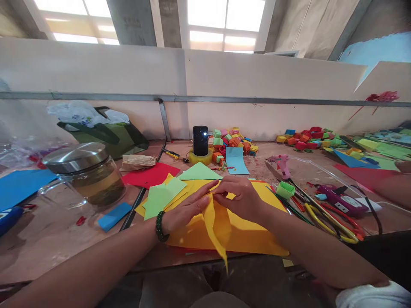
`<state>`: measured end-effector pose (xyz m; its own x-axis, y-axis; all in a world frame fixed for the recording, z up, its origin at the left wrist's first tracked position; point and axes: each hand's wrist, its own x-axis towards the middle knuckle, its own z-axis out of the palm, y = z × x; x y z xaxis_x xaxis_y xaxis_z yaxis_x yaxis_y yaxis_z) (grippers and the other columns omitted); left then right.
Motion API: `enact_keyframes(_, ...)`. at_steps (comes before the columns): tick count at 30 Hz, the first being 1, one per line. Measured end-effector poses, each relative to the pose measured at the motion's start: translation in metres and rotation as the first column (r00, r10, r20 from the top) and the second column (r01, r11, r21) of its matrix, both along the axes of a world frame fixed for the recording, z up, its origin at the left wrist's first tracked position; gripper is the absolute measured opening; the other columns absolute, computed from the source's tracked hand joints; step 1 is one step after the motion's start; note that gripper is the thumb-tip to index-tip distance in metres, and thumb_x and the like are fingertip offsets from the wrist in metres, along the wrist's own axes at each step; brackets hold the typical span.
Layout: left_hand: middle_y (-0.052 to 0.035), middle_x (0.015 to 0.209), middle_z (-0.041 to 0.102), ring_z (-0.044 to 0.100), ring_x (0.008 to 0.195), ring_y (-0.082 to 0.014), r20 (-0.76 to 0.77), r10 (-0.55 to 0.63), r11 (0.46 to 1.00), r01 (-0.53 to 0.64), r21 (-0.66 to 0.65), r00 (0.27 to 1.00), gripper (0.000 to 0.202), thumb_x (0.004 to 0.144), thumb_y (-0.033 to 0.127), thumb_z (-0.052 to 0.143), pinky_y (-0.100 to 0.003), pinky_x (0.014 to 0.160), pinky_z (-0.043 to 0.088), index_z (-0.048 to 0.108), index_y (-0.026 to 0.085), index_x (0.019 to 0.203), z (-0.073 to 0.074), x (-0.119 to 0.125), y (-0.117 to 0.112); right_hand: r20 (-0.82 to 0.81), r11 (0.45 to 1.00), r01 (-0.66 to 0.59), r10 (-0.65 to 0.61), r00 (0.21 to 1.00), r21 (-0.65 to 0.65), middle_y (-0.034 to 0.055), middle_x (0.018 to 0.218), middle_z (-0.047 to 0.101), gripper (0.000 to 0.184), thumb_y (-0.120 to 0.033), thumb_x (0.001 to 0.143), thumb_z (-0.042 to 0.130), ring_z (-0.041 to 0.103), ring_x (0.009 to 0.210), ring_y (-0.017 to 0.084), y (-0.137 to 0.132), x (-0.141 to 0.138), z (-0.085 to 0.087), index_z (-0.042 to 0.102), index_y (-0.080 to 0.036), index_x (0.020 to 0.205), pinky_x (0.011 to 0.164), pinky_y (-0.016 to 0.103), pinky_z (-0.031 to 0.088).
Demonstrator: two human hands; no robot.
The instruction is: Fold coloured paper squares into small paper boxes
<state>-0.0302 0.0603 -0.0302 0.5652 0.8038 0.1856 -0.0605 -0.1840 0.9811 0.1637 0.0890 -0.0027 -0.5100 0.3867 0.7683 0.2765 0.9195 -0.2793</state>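
Observation:
A strip of yellow paper [212,229] hangs curved from between my two hands, its pointed lower end reaching past the table's front edge. My right hand [239,194] pinches the strip's upper end between thumb and fingers. My left hand [192,203], with a dark green bead bracelet at the wrist, has its fingers stretched along the strip's top, and its thumb side presses against the paper. Exactly what the fingertips grip is partly hidden. Below both hands lies a stack of large yellow paper sheets [257,239]. Light green paper pieces [163,194] lie beside my left hand.
A glass tea mug [96,182] stands at left. Behind my hands are a phone [201,141] on a tape roll [205,158] and piled paper cubes [234,141]. A pink glue gun [283,167] and a purple tool [342,201] lie right. Another person's hand [394,188] is at far right.

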Motion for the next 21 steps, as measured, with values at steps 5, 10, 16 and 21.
enact_keyframes(5, -0.0063, 0.154, 0.03, 0.02, 0.142, -0.0345, 0.079, -0.021, 0.994, 0.029, -0.104, 0.997, 0.091, 0.072, 0.049, 0.073, -0.045, 0.113, 0.028, 0.027, 0.028, 0.148, 0.005, 0.002, -0.003, 0.021, 0.928, 0.093, -0.107, 0.994, 0.362, 0.0014, 0.061, 0.06, 0.012, -0.015, 0.086, 0.058, 0.053, 0.059, 0.012, 0.0, 0.001, -0.001, 0.061, -0.018, 0.075, 0.058, 0.024, 0.042)
enact_keyframes(10, -0.0107, 0.147, 0.038, 0.037, 0.133, -0.0352, 0.101, -0.032, 0.989, 0.046, -0.139, 0.994, 0.11, 0.06, 0.045, 0.081, -0.046, 0.106, 0.037, 0.02, 0.026, 0.149, 0.009, 0.004, -0.006, 0.047, 0.793, 0.15, -0.219, 0.975, 0.591, 0.0002, 0.06, 0.058, 0.013, -0.014, 0.088, 0.057, 0.048, 0.057, 0.012, -0.002, 0.006, 0.003, 0.059, -0.019, 0.076, 0.057, 0.024, 0.041)
enact_keyframes(16, -0.0092, 0.132, 0.051, 0.048, 0.121, -0.0289, -0.076, 0.106, 0.994, -0.107, -0.007, 0.991, 0.083, 0.064, 0.037, 0.077, -0.04, 0.099, 0.044, 0.04, 0.022, 0.137, 0.014, 0.005, -0.004, 0.099, 0.74, 0.172, -0.307, 0.947, 0.65, 0.0007, 0.062, 0.06, 0.014, -0.013, 0.088, 0.057, 0.05, 0.06, 0.013, -0.003, 0.003, 0.003, 0.06, -0.018, 0.075, 0.06, 0.025, 0.041)
enact_keyframes(21, -0.0087, 0.128, 0.056, 0.048, 0.12, -0.0273, -0.036, 0.034, 0.999, -0.033, 0.022, 0.999, 0.069, 0.069, 0.045, 0.071, -0.04, 0.102, 0.04, 0.049, 0.019, 0.129, 0.012, 0.007, -0.001, 0.103, 0.825, 0.235, -0.332, 0.938, 0.515, 0.003, 0.068, 0.065, 0.018, -0.016, 0.093, 0.05, 0.055, 0.066, 0.013, -0.003, -0.002, 0.0, 0.062, -0.017, 0.079, 0.064, 0.024, 0.041)
